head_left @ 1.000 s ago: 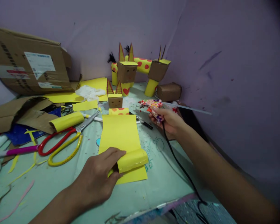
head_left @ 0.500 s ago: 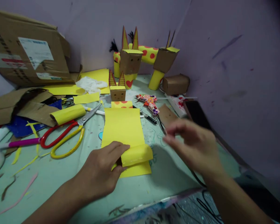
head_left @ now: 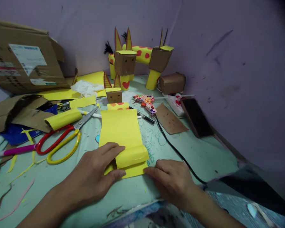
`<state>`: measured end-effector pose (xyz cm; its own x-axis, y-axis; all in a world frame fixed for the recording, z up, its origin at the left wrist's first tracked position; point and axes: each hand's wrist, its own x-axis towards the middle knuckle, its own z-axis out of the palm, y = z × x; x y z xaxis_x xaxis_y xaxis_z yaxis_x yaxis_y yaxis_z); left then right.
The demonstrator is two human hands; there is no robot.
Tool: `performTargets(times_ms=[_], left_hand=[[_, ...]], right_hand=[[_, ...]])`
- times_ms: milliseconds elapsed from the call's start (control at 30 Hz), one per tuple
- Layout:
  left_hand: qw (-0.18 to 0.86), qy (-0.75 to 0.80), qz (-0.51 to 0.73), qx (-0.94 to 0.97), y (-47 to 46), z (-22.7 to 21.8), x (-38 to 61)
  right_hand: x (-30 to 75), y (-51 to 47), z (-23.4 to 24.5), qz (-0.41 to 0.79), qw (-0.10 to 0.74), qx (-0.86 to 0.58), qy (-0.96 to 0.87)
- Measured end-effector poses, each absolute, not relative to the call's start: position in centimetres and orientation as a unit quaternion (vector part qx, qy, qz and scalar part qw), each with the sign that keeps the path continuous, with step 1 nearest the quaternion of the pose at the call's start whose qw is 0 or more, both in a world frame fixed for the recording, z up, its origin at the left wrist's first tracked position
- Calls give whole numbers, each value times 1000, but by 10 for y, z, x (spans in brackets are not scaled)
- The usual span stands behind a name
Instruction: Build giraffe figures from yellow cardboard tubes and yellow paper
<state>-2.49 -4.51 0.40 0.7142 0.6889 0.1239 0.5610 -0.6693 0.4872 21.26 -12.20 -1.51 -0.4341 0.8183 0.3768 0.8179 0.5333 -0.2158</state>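
Observation:
A yellow paper sheet lies on the table in front of me. On its near part rests a yellow paper roll. My left hand grips the left end of this roll, thumb low and fingers on top. At the near right corner of the sheet, my right hand has its fingertips pressed together on the paper edge. Left of the sheet lie scissors with red and yellow handles, blades apart. A glue gun with a floral pattern lies beyond the sheet, to the right.
Giraffe-like figures of cardboard and yellow paper stand at the back. A small cardboard head sits behind the sheet. A phone, a brown cardboard piece and a black cable are at right. A large carton fills the back left.
My right hand has come down and left from the air to the sheet's near right corner. The left hand still grips the roll. The view has shifted slightly right.

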Motion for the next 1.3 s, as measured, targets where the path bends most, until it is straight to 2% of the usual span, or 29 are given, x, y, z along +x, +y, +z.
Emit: performTargets(times_ms=[233, 433, 633, 967, 1300], left_hand=[[192, 330, 143, 913, -43, 2, -32], [268, 448, 144, 840, -37, 9, -12], [300, 447, 76, 839, -26, 19, 6], [254, 440, -18, 861, -18, 42, 22], [249, 435, -67, 863, -20, 42, 19]], right_hand=[[209, -125, -20, 36, 259, -516, -816], [210, -123, -21, 43, 268, -518, -811], [210, -122, -23, 40, 254, -528, -809], [210, -123, -24, 22, 246, -530, -811], [210, -123, -26, 17, 291, -531, -796]])
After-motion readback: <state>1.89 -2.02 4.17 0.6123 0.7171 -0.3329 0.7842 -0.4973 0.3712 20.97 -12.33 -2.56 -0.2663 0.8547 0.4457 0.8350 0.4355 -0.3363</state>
